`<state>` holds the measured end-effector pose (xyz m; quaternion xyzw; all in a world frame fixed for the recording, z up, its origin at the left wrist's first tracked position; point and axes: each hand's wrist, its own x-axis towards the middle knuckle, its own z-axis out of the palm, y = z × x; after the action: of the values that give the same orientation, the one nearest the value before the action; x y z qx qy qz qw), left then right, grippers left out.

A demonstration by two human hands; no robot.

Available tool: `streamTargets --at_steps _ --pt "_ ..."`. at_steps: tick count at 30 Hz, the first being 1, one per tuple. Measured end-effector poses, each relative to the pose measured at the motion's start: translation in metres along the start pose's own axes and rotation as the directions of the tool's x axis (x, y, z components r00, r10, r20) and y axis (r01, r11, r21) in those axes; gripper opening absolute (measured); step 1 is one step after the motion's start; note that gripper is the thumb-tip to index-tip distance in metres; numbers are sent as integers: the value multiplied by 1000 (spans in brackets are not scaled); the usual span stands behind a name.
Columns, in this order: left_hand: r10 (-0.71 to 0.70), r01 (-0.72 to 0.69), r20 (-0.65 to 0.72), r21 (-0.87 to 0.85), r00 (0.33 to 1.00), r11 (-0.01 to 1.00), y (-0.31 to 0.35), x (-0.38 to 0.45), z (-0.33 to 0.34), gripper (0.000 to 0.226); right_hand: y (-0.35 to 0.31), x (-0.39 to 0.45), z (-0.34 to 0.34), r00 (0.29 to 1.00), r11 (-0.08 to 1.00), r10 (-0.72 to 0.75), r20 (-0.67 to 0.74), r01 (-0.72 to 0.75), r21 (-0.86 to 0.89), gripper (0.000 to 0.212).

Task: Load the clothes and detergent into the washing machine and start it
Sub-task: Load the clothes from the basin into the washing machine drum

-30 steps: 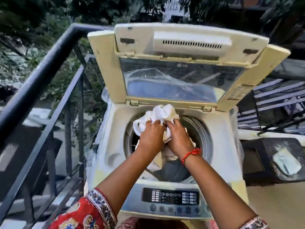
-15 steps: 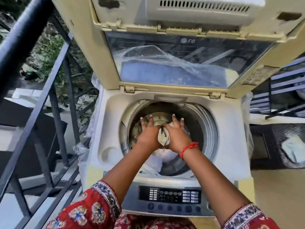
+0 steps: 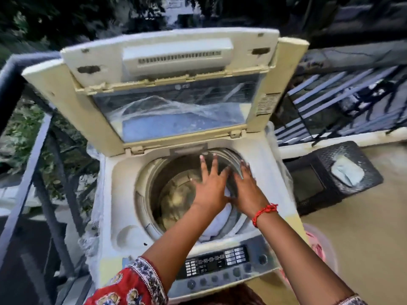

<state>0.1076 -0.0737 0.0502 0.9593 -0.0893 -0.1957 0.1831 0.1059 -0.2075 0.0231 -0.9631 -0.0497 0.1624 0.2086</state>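
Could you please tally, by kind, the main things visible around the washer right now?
Washing machine: 1
Raised lid: 1
White cloth in the drum: 1
Hands, left hand and right hand: 2
Red wrist thread: 1
Control panel: 1
Total: 7

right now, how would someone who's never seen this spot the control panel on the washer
Start at the cream top-loading washing machine with its lid propped open. Below the round drum opening, along the machine's near edge, runs the control panel. It is the only dark strip there, with a display, pale buttons and round knobs.
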Motion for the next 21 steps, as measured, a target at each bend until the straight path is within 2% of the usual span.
streamTargets --at_steps 4,7,10,16,21 --pt "191 -188 -3 156 982 970 76 0 4 99 40 -48 -35 981 994 110 -158 -106 34 90" --pt "304 -302 25 225 952 926 135 -7 16 110 81 -92 -56 944 979 202 -260 -190 72 92" --pt "407 -408 57 259 911 876 193 -19 42 108 128 -138 -70 902 957 288 -321 -266 112 99" --pt "483 -526 208 316 851 790 308 -37 123 107 238 -223 -68 851 905 425 -308 -406 128 106" --pt "453 -559 348 323 821 764 380 -42 203 107 328 -274 -52 815 844 536 -220 -524 113 100"
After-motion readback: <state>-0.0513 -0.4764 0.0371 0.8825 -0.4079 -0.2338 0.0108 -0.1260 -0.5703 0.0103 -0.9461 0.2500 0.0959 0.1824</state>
